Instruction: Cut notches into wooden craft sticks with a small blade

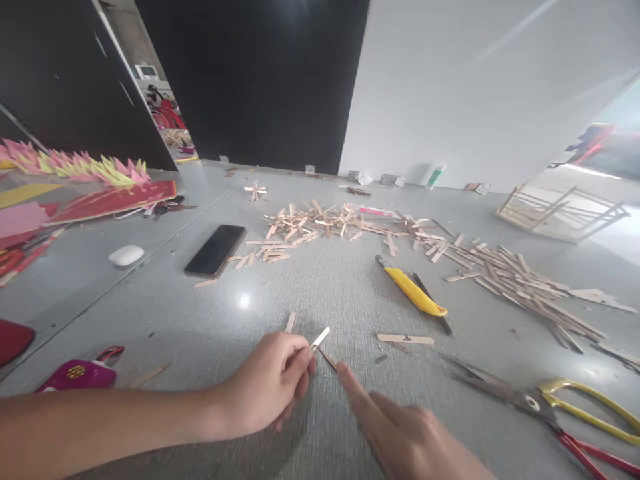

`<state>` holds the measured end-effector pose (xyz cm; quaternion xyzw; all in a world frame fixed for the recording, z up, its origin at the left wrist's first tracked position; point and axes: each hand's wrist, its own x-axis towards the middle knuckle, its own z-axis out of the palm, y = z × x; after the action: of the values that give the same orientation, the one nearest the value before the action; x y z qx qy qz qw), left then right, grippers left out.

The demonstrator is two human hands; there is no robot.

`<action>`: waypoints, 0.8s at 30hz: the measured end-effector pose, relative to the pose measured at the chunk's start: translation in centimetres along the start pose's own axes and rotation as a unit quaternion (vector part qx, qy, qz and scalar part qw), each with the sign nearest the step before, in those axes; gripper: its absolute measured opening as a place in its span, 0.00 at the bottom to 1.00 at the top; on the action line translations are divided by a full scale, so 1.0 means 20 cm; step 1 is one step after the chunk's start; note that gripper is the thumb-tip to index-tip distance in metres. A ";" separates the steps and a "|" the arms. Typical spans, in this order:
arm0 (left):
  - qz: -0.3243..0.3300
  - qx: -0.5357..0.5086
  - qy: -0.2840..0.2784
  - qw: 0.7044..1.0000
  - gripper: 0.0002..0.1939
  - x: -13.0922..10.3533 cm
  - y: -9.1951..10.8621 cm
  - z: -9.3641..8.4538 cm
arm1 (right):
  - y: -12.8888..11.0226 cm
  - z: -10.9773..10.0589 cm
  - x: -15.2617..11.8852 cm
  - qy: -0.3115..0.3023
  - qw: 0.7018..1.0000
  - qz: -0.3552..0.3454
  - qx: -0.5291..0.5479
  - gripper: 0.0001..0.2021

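Note:
My left hand [280, 380] pinches a popsicle stick [323, 337] between thumb and fingers, its pale rounded end pointing up and right. Closed around a thin dark pointed tool [327, 360], my right hand [400, 427] keeps the index finger stretched along it. The tool's tip is at the stick, close to my left fingertips; most of the tool is hidden in the hand. Just behind my left hand lies another stick [291, 323]. To the right, a stick with a small dark notch [405, 339] rests on the grey table [320, 287] beside small shavings.
A yellow utility knife [413, 290] lies beside a dark pencil-like rod, with large scissors [533, 403] at right. Piles of sticks [310, 223] spread across the back and right [525, 280]. At left are a phone [216, 251], a white case [126, 255] and a purple object [80, 375].

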<state>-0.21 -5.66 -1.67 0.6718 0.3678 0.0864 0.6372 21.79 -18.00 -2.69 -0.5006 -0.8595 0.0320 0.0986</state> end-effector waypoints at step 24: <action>-0.020 -0.003 0.006 1.000 0.19 0.02 -0.02 0.02 | -0.02 -0.21 0.04 -0.022 0.995 -0.013 -0.099 0.34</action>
<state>0.12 -5.85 -2.22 0.6619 0.3850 0.0790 0.6383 21.88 -17.74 1.68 -0.4955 -0.8670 -0.0439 0.0302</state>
